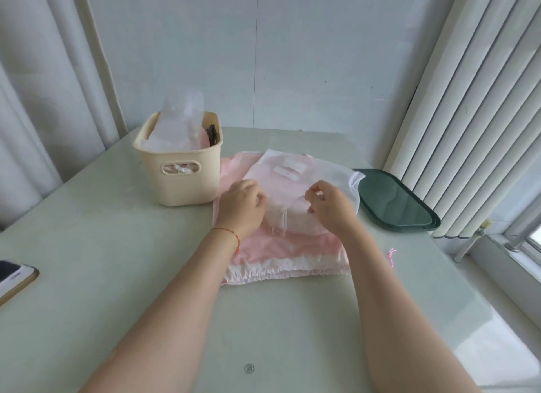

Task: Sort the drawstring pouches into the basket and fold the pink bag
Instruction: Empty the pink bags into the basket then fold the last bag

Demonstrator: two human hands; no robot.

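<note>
Soft, bright daylight comes from the window [531, 240] right of the fingers, with faint shadows. Slightly blurred throughout; wide-angle bending curves the edges

Both bare forearms reach forward side by side. The left hand [243, 206] has its fingers curled, knuckles up; the right hand [329, 206] pinches with thumb and fingers bent inward.

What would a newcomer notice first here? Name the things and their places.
Both hands, left hand and right hand, pinch at a sheer white drawstring pouch lying on the pink bag at mid-table. Left of them stands a cream basket already holding pouches; a dark green tray lies to the right.
</note>
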